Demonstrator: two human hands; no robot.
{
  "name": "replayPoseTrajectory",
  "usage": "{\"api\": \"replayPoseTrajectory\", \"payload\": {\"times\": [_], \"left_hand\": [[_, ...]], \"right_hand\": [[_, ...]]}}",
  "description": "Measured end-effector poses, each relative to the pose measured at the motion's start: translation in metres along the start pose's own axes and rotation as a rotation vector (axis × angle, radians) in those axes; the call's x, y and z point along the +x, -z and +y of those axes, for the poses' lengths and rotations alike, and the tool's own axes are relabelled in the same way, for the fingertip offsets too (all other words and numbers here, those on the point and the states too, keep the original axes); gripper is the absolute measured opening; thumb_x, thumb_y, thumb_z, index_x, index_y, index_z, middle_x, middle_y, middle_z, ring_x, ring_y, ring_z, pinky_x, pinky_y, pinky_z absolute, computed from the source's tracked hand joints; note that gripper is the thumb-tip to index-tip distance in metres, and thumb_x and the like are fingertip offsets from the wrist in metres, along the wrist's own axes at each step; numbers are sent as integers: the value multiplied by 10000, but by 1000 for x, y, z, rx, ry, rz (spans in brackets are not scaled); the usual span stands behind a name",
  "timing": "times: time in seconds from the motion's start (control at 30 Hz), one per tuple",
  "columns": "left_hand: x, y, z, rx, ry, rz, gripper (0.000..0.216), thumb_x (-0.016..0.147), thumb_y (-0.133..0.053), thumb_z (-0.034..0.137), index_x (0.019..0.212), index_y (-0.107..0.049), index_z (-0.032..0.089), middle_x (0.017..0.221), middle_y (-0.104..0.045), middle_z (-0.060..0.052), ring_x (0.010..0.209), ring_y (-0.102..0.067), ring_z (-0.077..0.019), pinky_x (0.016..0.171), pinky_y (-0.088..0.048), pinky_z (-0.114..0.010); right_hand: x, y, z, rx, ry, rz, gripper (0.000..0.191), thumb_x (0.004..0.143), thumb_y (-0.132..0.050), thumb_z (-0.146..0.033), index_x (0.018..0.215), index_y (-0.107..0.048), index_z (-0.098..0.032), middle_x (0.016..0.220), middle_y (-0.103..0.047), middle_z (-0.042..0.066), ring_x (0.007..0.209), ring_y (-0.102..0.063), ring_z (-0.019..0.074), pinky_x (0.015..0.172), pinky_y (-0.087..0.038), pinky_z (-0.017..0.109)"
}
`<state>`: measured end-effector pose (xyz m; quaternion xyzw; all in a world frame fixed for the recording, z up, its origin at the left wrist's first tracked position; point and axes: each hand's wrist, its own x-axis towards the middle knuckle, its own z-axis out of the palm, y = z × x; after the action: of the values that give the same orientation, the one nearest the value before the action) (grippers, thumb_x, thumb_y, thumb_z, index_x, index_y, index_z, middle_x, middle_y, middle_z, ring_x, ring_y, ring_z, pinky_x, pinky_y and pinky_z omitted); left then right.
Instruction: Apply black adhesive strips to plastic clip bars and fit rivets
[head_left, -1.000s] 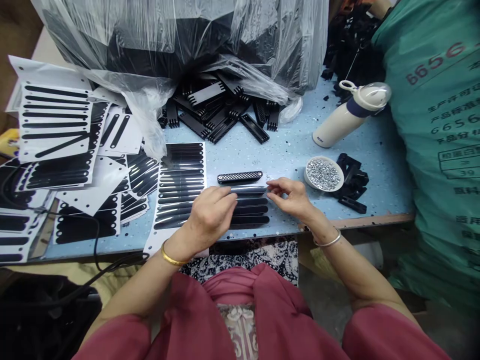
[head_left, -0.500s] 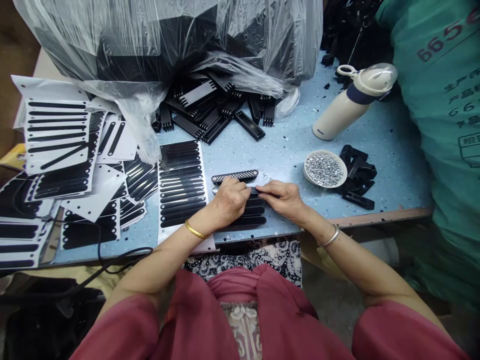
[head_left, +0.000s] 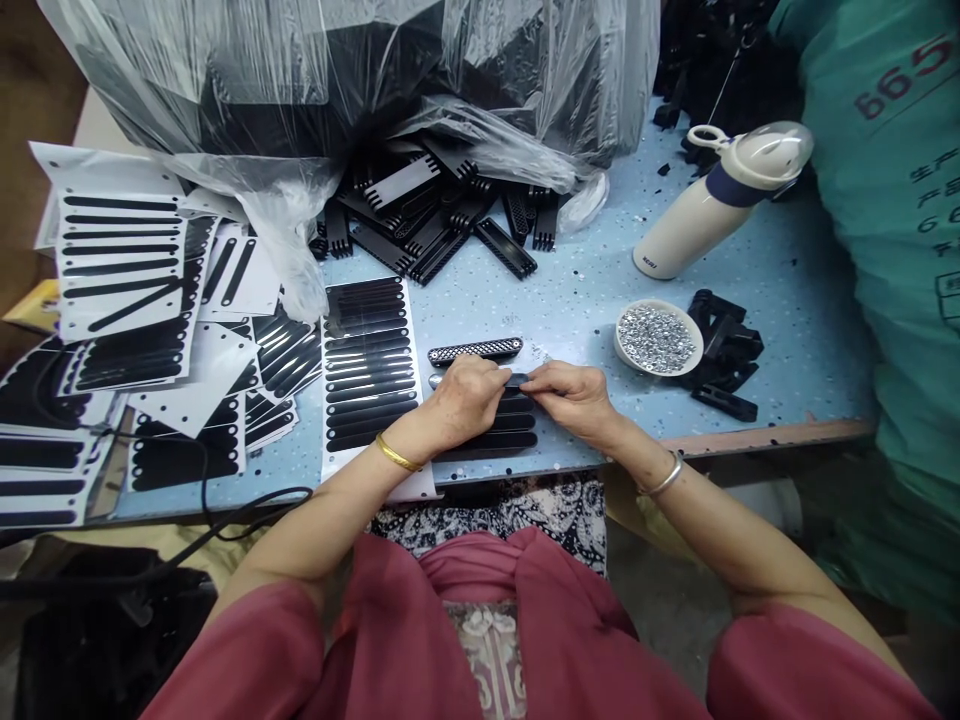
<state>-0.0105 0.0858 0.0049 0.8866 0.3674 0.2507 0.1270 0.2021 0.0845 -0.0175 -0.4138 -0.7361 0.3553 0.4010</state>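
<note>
only the head cam on my feed, so here's what i get. the bar (head_left: 517,381) is on the surface (head_left: 585,300) right in front of the wearer, between the patterned piece (head_left: 475,351) and a row of other black bars (head_left: 510,441). left hand (head_left: 466,398) is curled over its middle with the fingers bunched; can't tell if they grip it or just press down. right hand (head_left: 568,393) has thumb and forefinger pinched together at its right end.

my guess: light, fairly stiff, and kinda slick given that shine, so it might skid if held loosely, and the glossy face could scratch. i'd take it by the long edges or the rounded ends. long axis runs left to right, roughly along the surface's near edge, rounded tip poking out left of the left hand.
</note>
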Motion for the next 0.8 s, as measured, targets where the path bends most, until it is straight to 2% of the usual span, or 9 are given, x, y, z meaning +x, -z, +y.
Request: {"api": "replayPoseTrajectory", "payload": {"times": [0.13, 0.3, 0.47, 0.63, 0.8], "left_hand": [[0, 0, -1, -37, 6, -24, 210, 916, -480, 117, 913, -686, 158, 782, -698, -81, 795, -674, -206, 808, -543, -390], [0, 0, -2, -25, 13, 6, 177, 918, -498, 130, 897, -672, 153, 808, -701, -83, 800, -676, -204, 792, -551, -377], [2, 2, 0, 80, -82, -57, 232, 912, -438, 76, 814, -640, 133, 741, -671, -86, 712, -639, -186, 688, -503, -321], [3, 6, 5, 235, -129, -90, 256, 889, -393, 35, 802, -619, 121, 724, -653, -78, 645, -588, -169, 603, -432, -307], [2, 7, 5, 241, -151, -71, 250, 876, -402, 24, 790, -620, 115, 717, -648, -76, 644, -592, -167, 581, -418, -302]], "right_hand": [[2, 2, -3, -1, 2, -3, 140, 828, -651, -202, 822, -785, -240, 758, -735, 24, 702, -672, 145, 649, -540, 291], [4, 2, -4, -76, 3, -22, 253, 837, -684, -239, 1076, -767, -253, 847, -749, 39, 688, -666, 143, 644, -554, 297], [2, -2, 1, -109, 82, -21, 242, 872, -643, -211, 1067, -773, -270, 955, -771, 59, 850, -721, 180, 782, -591, 339], [-1, -3, 2, -57, 68, -9, 223, 877, -649, -214, 1040, -779, -294, 975, -779, 47, 868, -731, 176, 793, -605, 337], [0, -2, 3, 5, 42, -6, 201, 853, -674, -201, 985, -792, -296, 941, -782, 44, 843, -734, 175, 780, -606, 333]]}}
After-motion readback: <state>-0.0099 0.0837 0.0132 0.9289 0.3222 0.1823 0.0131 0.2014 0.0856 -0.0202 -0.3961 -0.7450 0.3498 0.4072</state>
